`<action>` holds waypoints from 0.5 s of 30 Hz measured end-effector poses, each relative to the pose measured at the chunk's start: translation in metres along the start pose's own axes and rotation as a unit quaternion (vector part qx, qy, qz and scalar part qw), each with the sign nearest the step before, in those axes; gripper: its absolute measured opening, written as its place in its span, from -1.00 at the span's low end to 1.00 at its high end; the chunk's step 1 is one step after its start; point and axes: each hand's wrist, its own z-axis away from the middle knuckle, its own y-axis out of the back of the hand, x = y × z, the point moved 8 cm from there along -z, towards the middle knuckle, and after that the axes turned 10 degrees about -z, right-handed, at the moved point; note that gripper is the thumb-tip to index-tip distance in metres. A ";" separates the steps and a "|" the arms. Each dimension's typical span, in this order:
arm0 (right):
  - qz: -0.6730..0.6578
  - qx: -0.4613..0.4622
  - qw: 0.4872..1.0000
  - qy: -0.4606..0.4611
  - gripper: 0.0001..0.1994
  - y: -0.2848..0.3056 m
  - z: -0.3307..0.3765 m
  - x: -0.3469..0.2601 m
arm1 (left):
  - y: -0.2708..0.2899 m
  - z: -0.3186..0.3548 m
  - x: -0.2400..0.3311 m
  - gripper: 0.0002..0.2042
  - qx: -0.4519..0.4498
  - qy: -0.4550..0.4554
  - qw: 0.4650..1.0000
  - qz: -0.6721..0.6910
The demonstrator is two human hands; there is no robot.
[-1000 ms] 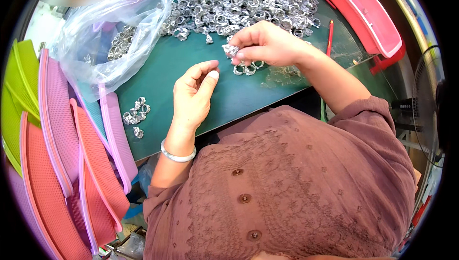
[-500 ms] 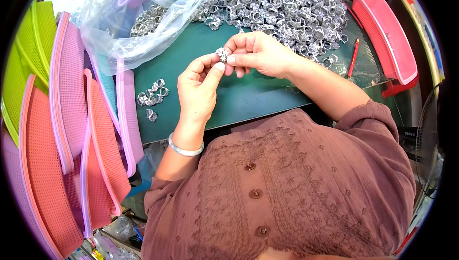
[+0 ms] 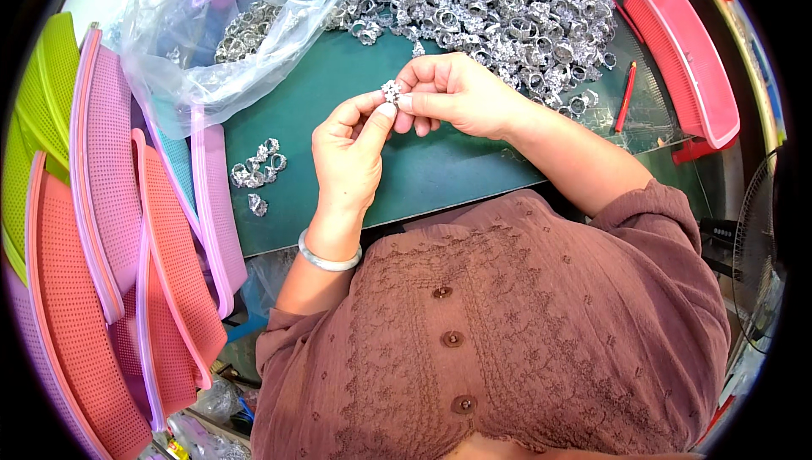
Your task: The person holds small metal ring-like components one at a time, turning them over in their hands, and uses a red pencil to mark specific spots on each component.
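Note:
Between the fingertips of both hands is a silver ring [image 3: 391, 91] with a sparkling, flower-like cluster on top. My left hand [image 3: 351, 143] pinches it from the left, thumb below. From the right, my right hand [image 3: 452, 96] grips it between thumb and curled fingers. The band is mostly hidden by the fingers. Beyond my hands lies a large heap of similar silver rings [image 3: 499, 12] on the green table mat [image 3: 440, 168]. A small group of rings [image 3: 259, 166] rests left of my left hand, with a single ring [image 3: 258, 204] just nearer.
A clear plastic bag [image 3: 203, 88] holding more rings stands at the far left. Stacked purple, orange and green plastic baskets [image 3: 169, 274] crowd the left edge. At right are a red pen-like tool [image 3: 626, 98] and a pink basket [image 3: 677, 54]. A fan [image 3: 755, 240] stands beyond my right elbow.
The view has shifted slightly, so the bag, baskets and small ring group appear a little farther left. Both hands keep their pinch on the ring, almost unmoved.

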 end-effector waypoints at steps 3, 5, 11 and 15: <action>0.000 -0.001 1.000 -0.001 -0.84 0.000 -0.001 0.001 | 0.000 0.000 -0.001 -0.86 0.003 0.000 1.000 -0.001; 0.001 -0.001 1.000 -0.002 -0.84 0.000 -0.001 0.001 | 0.001 0.000 -0.002 -0.86 0.005 0.000 1.000 -0.002; -0.002 -0.003 1.000 -0.001 -0.85 -0.001 0.000 0.001 | 0.002 0.000 -0.003 -0.87 0.015 -0.004 1.000 0.002; -0.005 -0.004 1.000 -0.001 -0.85 -0.002 0.001 0.001 | 0.003 0.001 -0.002 -0.87 0.025 -0.019 0.999 -0.005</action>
